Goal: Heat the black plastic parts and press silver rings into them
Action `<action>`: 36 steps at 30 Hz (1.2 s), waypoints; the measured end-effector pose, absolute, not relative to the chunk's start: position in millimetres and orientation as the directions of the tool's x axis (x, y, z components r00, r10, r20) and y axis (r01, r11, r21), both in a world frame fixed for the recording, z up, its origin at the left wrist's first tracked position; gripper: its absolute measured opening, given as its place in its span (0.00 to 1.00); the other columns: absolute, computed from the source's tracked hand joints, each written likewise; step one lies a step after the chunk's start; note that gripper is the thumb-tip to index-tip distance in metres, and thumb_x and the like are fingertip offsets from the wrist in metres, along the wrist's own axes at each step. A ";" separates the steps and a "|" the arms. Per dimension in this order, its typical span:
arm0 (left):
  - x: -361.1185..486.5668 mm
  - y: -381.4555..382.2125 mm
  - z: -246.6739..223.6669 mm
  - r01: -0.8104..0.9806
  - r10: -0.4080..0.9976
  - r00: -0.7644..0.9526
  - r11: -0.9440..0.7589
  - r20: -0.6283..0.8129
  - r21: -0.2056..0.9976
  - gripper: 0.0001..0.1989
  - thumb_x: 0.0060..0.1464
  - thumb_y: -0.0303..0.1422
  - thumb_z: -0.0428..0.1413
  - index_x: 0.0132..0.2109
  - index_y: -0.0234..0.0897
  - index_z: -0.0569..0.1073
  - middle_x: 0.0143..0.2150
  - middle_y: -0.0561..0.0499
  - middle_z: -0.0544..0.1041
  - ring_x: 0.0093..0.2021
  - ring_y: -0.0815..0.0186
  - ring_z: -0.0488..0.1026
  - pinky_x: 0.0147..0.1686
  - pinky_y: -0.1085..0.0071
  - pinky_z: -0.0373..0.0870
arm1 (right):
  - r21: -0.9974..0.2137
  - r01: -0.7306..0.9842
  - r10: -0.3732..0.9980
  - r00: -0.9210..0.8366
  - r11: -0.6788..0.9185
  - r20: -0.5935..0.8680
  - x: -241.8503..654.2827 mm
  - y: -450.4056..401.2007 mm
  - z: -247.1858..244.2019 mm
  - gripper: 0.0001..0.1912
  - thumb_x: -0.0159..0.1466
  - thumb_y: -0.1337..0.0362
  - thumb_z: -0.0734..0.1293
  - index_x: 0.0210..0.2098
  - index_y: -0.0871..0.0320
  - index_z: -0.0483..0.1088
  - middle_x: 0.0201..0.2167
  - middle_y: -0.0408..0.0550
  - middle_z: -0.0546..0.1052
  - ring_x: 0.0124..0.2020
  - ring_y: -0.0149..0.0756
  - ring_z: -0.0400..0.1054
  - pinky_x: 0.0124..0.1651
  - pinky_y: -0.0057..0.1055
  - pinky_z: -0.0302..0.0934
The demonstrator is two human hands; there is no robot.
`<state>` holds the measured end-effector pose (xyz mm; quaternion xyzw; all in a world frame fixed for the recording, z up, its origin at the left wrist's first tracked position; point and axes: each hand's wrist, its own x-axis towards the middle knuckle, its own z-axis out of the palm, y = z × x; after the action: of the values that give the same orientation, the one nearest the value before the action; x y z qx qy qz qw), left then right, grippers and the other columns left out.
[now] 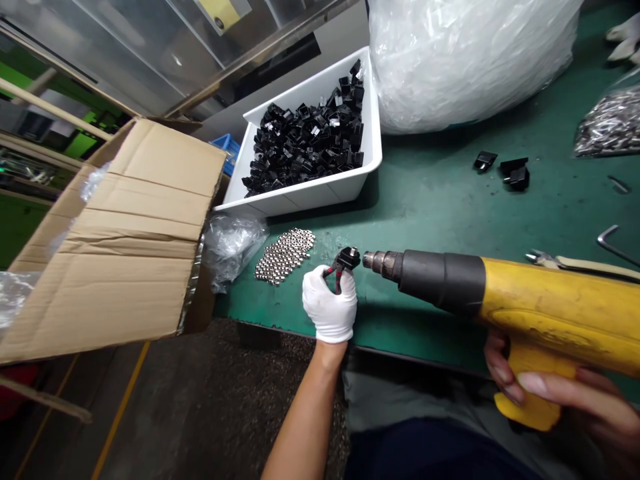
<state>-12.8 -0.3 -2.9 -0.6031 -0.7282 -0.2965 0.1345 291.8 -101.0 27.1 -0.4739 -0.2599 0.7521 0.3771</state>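
My left hand (330, 303), in a white glove, is closed round small red-and-black-handled pliers (339, 281). At their far end sits a small black plastic part (349, 259) with a silver metal insert (354, 251) on top. The pliers' jaws are mostly hidden. A yellow heat gun (555, 300) with a dark barrel is gripped by my bare right hand (555, 393). Its stepped metal nozzle (383, 263) points left at the black part, a short gap away. Left of the gloved hand, many silver metal inserts (285, 255) lie in a cluster on the green table (425, 200).
Behind stands a white bin (310, 200) of black plastic parts (310, 137), beside a large plastic bag (470, 60). A cardboard box (135, 247) is at left. Loose black parts (515, 173), cutters (550, 259), a hex key (617, 245) and bagged metal pieces (610, 123) lie right.
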 end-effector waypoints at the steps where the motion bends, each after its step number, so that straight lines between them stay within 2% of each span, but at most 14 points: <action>1: -12.8 -0.3 -3.0 0.957 0.800 -0.239 0.099 0.551 0.271 0.19 0.58 0.47 0.54 0.45 0.35 0.70 0.38 0.46 0.70 0.39 0.59 0.70 0.41 0.65 0.66 | -0.751 -0.321 0.816 -0.274 -0.577 -0.509 292.2 -100.7 26.9 0.17 0.57 0.53 0.67 0.43 0.56 0.71 0.31 0.50 0.74 0.27 0.40 0.66 0.31 0.36 0.61; 13: -12.1 0.4 -2.5 0.957 0.802 -0.240 0.099 0.548 0.274 0.19 0.58 0.47 0.54 0.45 0.35 0.70 0.38 0.46 0.70 0.39 0.59 0.70 0.41 0.65 0.66 | -0.751 -0.303 0.808 -0.274 -0.587 -0.521 293.3 -105.0 24.0 0.17 0.59 0.53 0.66 0.45 0.53 0.68 0.32 0.47 0.74 0.28 0.38 0.65 0.32 0.34 0.61; 26: -12.0 0.2 -2.8 0.957 0.802 -0.241 0.101 0.547 0.273 0.19 0.58 0.47 0.54 0.45 0.35 0.70 0.38 0.46 0.70 0.40 0.59 0.70 0.42 0.65 0.66 | -0.740 -0.290 0.789 -0.330 -0.607 -0.518 295.9 -102.9 22.2 0.17 0.58 0.52 0.67 0.44 0.52 0.69 0.32 0.47 0.74 0.29 0.39 0.66 0.32 0.34 0.62; 30: -12.1 0.3 -2.9 0.956 0.803 -0.242 0.100 0.545 0.277 0.19 0.58 0.47 0.54 0.45 0.35 0.70 0.38 0.46 0.70 0.40 0.59 0.70 0.42 0.65 0.66 | -0.748 -0.312 0.810 -0.279 -0.585 -0.516 294.2 -103.6 23.9 0.16 0.59 0.53 0.66 0.43 0.54 0.70 0.32 0.48 0.73 0.28 0.38 0.65 0.31 0.34 0.60; 36: -12.1 0.2 -2.9 0.954 0.805 -0.242 0.097 0.541 0.283 0.19 0.58 0.47 0.54 0.45 0.36 0.70 0.38 0.46 0.70 0.40 0.59 0.70 0.42 0.65 0.66 | -0.751 -0.292 0.803 -0.293 -0.592 -0.519 293.1 -102.2 24.1 0.16 0.59 0.53 0.67 0.44 0.53 0.69 0.32 0.47 0.73 0.28 0.38 0.65 0.32 0.34 0.61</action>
<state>-12.1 0.2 -2.9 -0.6028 -0.7298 -0.2973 0.1254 293.1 -102.2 24.1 -0.4721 -0.2703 0.7572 0.3616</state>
